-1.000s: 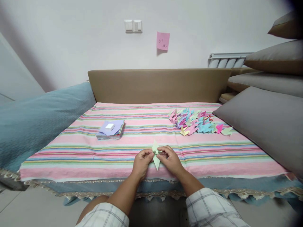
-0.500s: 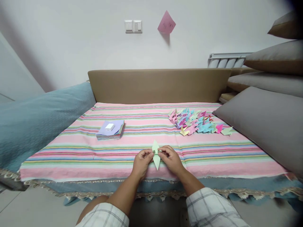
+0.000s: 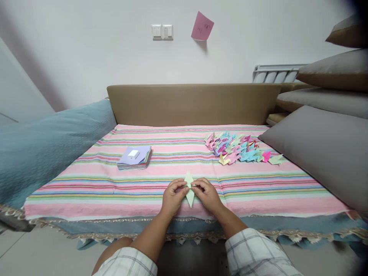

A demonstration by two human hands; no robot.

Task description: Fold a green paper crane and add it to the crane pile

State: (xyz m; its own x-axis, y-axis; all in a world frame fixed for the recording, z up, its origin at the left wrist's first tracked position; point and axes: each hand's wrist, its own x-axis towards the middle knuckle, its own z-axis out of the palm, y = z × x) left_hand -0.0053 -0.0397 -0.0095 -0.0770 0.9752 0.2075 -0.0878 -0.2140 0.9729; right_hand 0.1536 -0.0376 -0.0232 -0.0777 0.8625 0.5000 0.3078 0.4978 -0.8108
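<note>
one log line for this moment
left hand: pinching green folded paper | right hand: pinching it too | paper stack left | crane pile right

left hand [image 3: 171, 197] and right hand [image 3: 207, 194] pinch a pale green folded paper [image 3: 189, 188] between them | paper stack [image 3: 134, 157] behind the folded paper, off to the left | pile of paper cranes [image 3: 238, 150] behind it, off to the right | all on a striped bed cover [image 3: 100, 184]

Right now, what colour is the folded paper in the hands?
Pale green: the folded paper, pinched between both hands, seen in the head view.
</note>
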